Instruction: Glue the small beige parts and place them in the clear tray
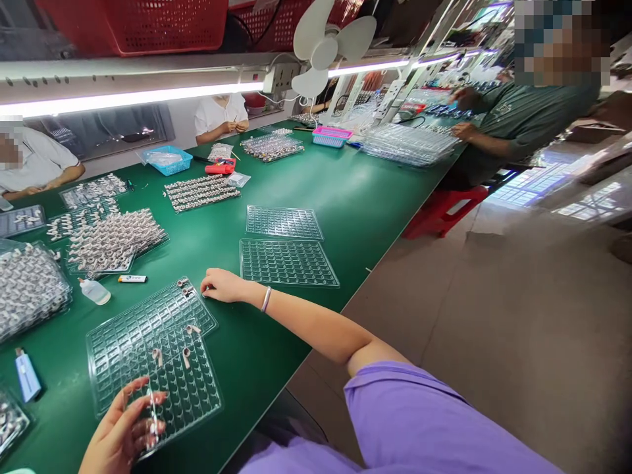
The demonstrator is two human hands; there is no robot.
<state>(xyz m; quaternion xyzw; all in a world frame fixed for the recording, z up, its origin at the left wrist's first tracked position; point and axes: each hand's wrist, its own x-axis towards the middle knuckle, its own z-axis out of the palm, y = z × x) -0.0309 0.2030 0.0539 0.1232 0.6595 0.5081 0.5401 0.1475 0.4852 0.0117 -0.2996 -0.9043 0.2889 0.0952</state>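
Head view: clear tray [203, 390] at left fingers [131, 415], curved pieces [186, 359] beyond

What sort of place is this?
Probably a workshop where small items are assembled or sorted: a long green table, clear trays, some filled with rows of small parts, and other people seated along it.

White 3-blade fan [324, 52], lit tube lamp [133, 99], blue basket [178, 166], pink basket [328, 141], red stool [448, 209]
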